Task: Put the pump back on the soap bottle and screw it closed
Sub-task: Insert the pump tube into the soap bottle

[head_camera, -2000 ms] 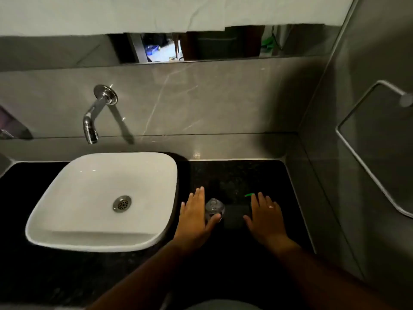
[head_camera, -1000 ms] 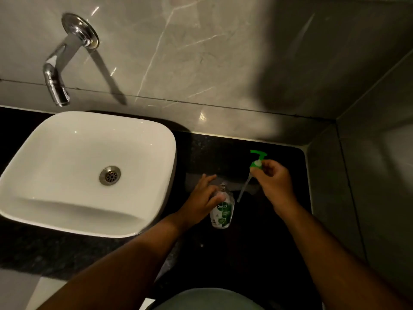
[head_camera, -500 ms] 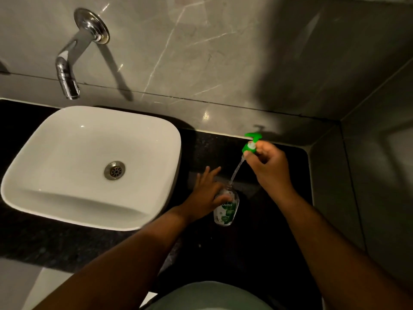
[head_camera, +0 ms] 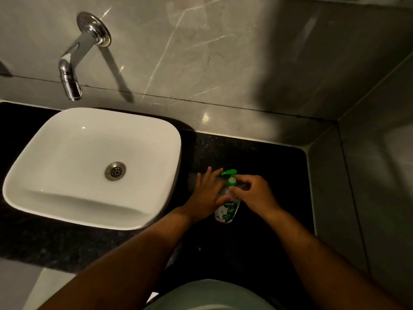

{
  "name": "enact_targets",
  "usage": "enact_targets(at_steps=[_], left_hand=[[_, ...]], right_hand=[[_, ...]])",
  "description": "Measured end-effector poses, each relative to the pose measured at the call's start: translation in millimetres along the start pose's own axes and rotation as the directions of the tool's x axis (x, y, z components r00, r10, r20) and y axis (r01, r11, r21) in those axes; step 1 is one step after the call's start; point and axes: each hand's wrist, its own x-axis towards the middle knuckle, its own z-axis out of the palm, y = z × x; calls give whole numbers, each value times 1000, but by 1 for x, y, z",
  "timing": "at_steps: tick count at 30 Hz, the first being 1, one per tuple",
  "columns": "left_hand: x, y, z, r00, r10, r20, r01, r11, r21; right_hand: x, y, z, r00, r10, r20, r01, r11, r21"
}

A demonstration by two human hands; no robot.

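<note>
The head view looks down on a black stone counter (head_camera: 257, 242) that runs into a corner of grey marble wall (head_camera: 201, 52). The soap bottle (head_camera: 228, 211) stands upright on the counter, toward its right end and about midway between the back edge and the front edge, just beside the right rim of the white basin (head_camera: 67, 198). It is a clear bottle with a green and white label facing the person. The green pump (head_camera: 230, 175) sits on top of the bottle at its neck, its spout pointing left; whether the collar is threaded home cannot be told.

The left hand (head_camera: 209, 195) wraps the bottle's upper body from the left, thumb pressed across the front above the label, the other fingers (head_camera: 212, 173) spread loosely behind it. The right hand (head_camera: 254, 195) comes in from the right with its fingers curled together, thumb and forefinger pinched on the pump's collar just under the white ring.

The basin rests on the left part of the counter, with a metal drain (head_camera: 115, 171) at its centre. A chrome tap (head_camera: 71, 70) juts from the wall above the basin's back edge.
</note>
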Motion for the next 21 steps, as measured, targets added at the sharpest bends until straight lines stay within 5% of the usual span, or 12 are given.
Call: enact_targets(at_steps=[14,21], left_hand=[[-16,8,5,987,-135,90,149,974,-169],[-26,13,4,985,-173,-17,169,976,-140]], right_hand=[[0,10,11,998,55,5,-55,998,-40],[-4,8,5,998,50,39,-58,969,242]])
